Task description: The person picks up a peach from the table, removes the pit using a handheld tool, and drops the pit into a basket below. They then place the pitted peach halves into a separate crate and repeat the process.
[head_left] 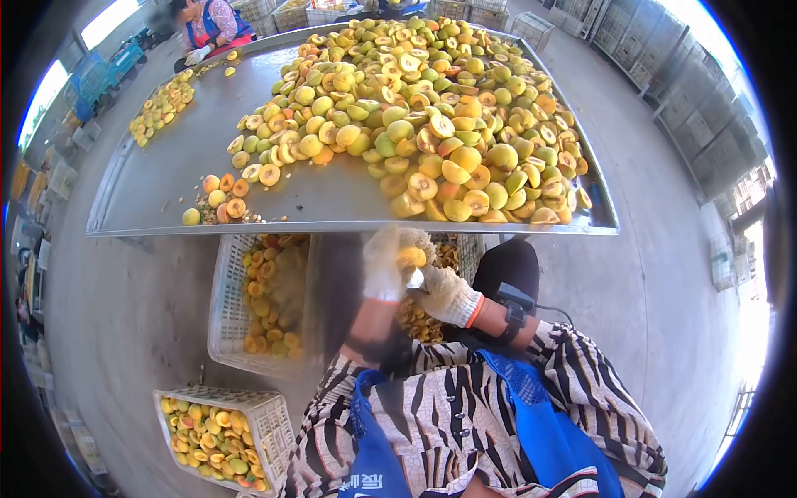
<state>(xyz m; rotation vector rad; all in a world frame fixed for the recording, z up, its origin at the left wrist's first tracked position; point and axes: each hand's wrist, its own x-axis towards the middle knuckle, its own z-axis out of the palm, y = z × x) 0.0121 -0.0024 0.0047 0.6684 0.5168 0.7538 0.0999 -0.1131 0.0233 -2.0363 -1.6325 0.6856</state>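
Note:
My left hand (383,264), in a white knit glove and smeared by motion, is closed around a yellow peach (410,256) just below the table's front edge. Close beside it, my right hand (450,296), gloved with an orange cuff, grips a short metal tool (414,279). The bright tip of that tool points up toward the fruit, and its handle is hidden in my fingers. Under my hands, a crate holds fruit pieces (422,322). Ahead, a big heap of cut peaches (440,124) covers much of the metal table (332,195).
At the table's front left lie several peach halves (237,188) among loose pits. A white crate of peach halves (222,307) stands beneath the left side, with another full crate (276,423) nearer. A co-worker (217,25) works at the far left corner; stacked crates (664,91) line the right.

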